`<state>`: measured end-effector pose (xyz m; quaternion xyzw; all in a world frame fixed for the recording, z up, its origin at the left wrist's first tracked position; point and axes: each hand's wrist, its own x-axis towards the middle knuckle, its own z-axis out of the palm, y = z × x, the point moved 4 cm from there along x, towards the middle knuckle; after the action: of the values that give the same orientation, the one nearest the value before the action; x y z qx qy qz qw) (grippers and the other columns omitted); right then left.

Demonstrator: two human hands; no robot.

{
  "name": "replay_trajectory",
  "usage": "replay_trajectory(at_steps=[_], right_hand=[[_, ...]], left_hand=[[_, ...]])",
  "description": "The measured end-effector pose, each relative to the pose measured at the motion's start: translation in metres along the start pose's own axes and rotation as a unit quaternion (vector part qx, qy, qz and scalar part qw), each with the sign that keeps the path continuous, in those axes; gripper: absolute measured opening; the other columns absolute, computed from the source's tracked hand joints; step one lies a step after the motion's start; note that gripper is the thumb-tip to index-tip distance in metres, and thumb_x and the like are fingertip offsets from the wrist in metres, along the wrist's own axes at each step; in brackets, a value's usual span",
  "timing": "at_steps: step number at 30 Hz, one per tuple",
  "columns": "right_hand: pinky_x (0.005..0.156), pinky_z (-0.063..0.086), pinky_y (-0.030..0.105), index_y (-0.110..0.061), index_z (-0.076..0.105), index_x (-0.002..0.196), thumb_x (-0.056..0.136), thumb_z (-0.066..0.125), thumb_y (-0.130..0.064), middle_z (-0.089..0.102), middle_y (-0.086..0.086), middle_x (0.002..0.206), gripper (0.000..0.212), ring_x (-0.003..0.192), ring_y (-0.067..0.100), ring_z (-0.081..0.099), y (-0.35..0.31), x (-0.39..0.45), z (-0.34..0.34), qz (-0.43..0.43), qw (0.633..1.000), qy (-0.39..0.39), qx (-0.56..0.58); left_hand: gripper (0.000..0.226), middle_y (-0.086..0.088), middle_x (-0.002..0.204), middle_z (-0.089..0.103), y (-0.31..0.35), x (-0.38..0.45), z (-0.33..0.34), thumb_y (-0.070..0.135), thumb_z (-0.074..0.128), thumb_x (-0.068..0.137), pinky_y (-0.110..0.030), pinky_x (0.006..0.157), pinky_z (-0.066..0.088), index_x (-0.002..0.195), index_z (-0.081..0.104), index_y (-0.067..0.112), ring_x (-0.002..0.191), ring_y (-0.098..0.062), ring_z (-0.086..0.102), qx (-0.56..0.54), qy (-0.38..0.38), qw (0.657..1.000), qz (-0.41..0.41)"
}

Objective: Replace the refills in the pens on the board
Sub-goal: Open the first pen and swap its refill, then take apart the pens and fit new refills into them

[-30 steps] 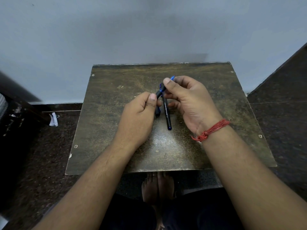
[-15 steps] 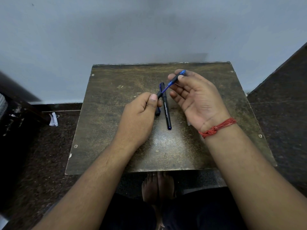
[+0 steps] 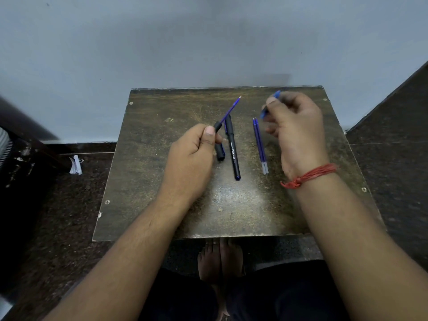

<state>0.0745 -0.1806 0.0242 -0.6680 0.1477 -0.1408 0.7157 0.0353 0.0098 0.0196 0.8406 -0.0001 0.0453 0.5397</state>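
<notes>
From the head camera, your left hand [image 3: 190, 156] is curled around an opened pen barrel [image 3: 217, 127], thumb on top; most of the barrel is hidden in your fist, and only its black end shows, with a blue refill [image 3: 230, 110] sticking out and pointing up and away toward the wall. Your right hand [image 3: 294, 128] is raised over the far right of the board [image 3: 162, 181], and is blurred. Its fingers [image 3: 269, 105] pinch a small blue piece [image 3: 269, 104], largely covered, so you cannot tell exactly what part it is. On the board, a whole black pen [image 3: 232, 148] lies between your hands, with a short dark cap [image 3: 220, 154] just left of it, partly behind your left thumb. Two spare refills [image 3: 260, 144] lie side by side, touching, just right of the pen. A red thread band [image 3: 309, 176] circles your right wrist.
</notes>
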Motion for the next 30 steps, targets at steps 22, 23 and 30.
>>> replay_trajectory(at_steps=[22, 23, 30], right_hand=[[0.063, 0.034, 0.035, -0.015, 0.055, 0.100, 0.088, 0.065, -0.027, 0.064, 0.007, 0.078, 0.020, 0.080, 0.029, 0.057, -0.003, -0.079, 0.077, -0.294, 0.781, -0.148, -0.530], [0.063, 0.036, 0.035, -0.016, 0.055, 0.100, 0.091, 0.062, -0.030, 0.062, 0.006, 0.078, 0.019, 0.079, 0.028, 0.055, -0.007, -0.074, 0.074, -0.280, 0.799, -0.146, -0.512], [0.055, 0.040, 0.020, -0.023, 0.059, 0.086, 0.093, 0.062, -0.027, 0.059, -0.007, 0.068, 0.008, 0.059, 0.005, 0.053, -0.012, -0.026, 0.025, -0.102, 0.933, -0.065, -0.338]], left_hand=[[0.037, 0.012, 0.050, 0.038, -0.014, 0.013, -0.020, 0.045, 0.038, 0.097, -0.032, 0.055, 0.030, 0.082, 0.064, 0.023, 0.050, -0.010, 0.035, -0.103, 0.119, 0.987, -0.041], [0.037, 0.012, 0.049, 0.038, -0.015, 0.013, -0.020, 0.045, 0.038, 0.097, -0.032, 0.053, 0.028, 0.081, 0.064, 0.024, 0.050, -0.010, 0.035, -0.104, 0.117, 0.987, -0.041], [0.035, 0.020, 0.053, 0.043, -0.011, 0.011, -0.019, 0.039, 0.039, 0.103, -0.028, 0.054, 0.028, 0.082, 0.064, 0.026, 0.056, -0.004, 0.036, -0.062, 0.097, 0.993, -0.037]])
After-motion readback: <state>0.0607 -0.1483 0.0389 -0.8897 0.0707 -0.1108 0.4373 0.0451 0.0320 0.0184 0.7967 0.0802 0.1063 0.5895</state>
